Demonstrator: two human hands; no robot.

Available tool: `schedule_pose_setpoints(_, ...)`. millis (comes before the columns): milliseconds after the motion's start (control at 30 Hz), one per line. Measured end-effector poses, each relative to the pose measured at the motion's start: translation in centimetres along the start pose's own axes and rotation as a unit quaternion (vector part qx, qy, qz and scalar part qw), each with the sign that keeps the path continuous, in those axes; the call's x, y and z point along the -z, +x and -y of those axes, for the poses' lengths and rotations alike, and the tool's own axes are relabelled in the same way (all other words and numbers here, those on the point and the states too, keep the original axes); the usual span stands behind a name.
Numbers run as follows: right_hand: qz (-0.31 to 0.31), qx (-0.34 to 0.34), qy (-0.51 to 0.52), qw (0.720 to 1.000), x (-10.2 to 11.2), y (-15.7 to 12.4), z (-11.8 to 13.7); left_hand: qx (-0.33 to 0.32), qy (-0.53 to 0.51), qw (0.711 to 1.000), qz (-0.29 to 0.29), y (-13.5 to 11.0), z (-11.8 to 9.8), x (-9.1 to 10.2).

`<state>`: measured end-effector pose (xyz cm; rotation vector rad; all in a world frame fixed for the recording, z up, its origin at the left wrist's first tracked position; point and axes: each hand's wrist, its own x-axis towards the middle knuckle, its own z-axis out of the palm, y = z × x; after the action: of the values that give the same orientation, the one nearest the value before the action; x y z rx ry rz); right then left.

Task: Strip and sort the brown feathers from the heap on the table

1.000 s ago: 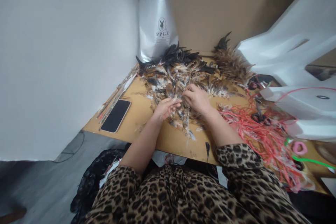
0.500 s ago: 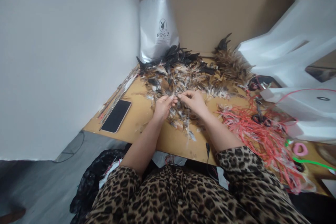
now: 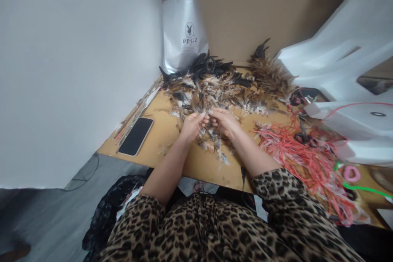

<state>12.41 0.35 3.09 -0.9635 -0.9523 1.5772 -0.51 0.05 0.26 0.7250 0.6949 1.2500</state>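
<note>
A big heap of brown, black and white feathers (image 3: 211, 86) lies on a tan wooden table (image 3: 162, 139). My left hand (image 3: 192, 125) and my right hand (image 3: 225, 122) meet at the near edge of the heap, fingertips together. Both are closed in a pinch on a small bunch of feathers (image 3: 209, 115) held between them. More loose feathers (image 3: 216, 145) lie under my wrists.
A black phone (image 3: 135, 135) lies at the table's left edge. A white bag (image 3: 184, 28) stands at the back. Red strings (image 3: 302, 151) with black scissors (image 3: 303, 137) spread on the right, beside white foam pieces (image 3: 353, 69) and a pink ring (image 3: 351, 173).
My right hand has drawn back from the heap towards my left hand; the fingertips now touch over a small bunch of feathers.
</note>
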Motion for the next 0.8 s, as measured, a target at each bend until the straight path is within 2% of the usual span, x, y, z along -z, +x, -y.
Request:
schedule_pose_setpoints(200,0.004,0.004,-0.012,1.000,0.09,0.04,-0.06,0.049,-0.049,0.998,0.006,0.09,-0.25,0.16)
schedule_pose_setpoints(333,-0.008,0.016,-0.058,0.998,0.12,-0.02,-0.10,0.070,-0.040,0.997,0.015,0.09,-0.15,0.22)
schedule_pose_setpoints(633,-0.071,0.067,-0.125,0.987,-0.24,-0.19,-0.02,0.009,0.054,0.999,-0.004,0.15,0.61,0.12)
schedule_pose_setpoints(800,-0.068,0.078,-0.148,0.983,-0.28,-0.26,-0.02,-0.011,0.096,0.995,-0.011,0.13,0.64,0.06)
